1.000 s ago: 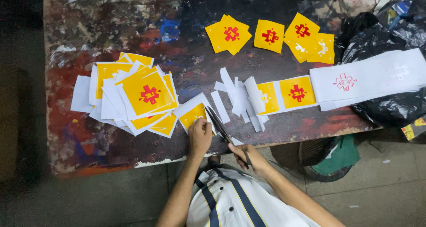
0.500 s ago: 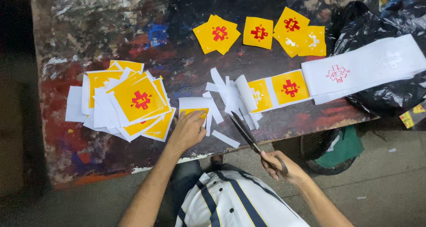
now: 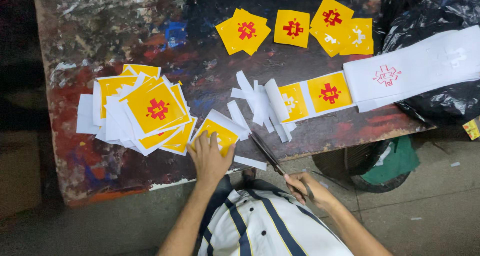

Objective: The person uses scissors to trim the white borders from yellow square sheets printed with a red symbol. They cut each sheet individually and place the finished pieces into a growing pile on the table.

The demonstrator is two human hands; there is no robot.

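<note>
My left hand [image 3: 208, 157] lies flat on a yellow square sticker with a white border [image 3: 220, 132] near the table's front edge, beside a pile of similar yellow stickers with red emblems [image 3: 142, 111]. My right hand [image 3: 307, 186] grips the handles of dark scissors [image 3: 265, 151], blades pointing up-left over the table edge towards the sticker. A printed strip with yellow squares [image 3: 320, 93] lies to the right, leading into a folded white sheet [image 3: 415, 73]. White paper offcuts [image 3: 257, 103] lie between.
The paint-stained dark table [image 3: 125, 31] carries several cut yellow stickers [image 3: 295, 28] at the back. A black plastic bag [image 3: 430, 16] sits at the right end. Below the table edge are a tyre-like ring [image 3: 372, 178] with green cloth and a concrete floor.
My left hand has pressed the bordered sticker down and slid it left towards the pile. My right hand with the scissors has drawn back from the sticker towards the table edge.
</note>
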